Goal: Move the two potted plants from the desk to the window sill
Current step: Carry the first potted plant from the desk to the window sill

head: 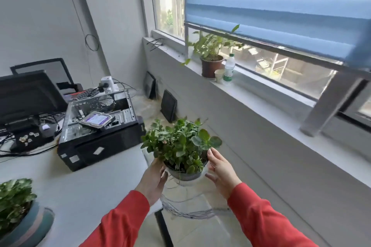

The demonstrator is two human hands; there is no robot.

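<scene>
Potted plant in hand (180, 146): a leafy green plant in a pale pot, held up in the air past the corner of the desk, between the desk and the wall under the window.
Left hand (155, 178): pressed flat against the left side of the pot, fingers wrapped round it under the leaves.
Right hand (220, 168): cupped on the right side of the pot, thumb at the rim, fingers spread below.
Sleeves: both arms in red.
Second potted plant (14, 198): stands on the desk at the lower left, in a striped blue-grey pot, partly cut off by the edge of view.
Desk (84, 186): white; also holds an open computer case (100, 124) with a hard drive lying on top, a dark monitor and loose cables.
Window sill (261, 96): white ledge running along the right, well apart from the held plant.
On the sill: a brown-potted plant (210, 56), with a paper cup (219, 75) and a plastic bottle (228, 69) just beside it.
Blind (281, 6): blue, lowered partway over the window.
</scene>
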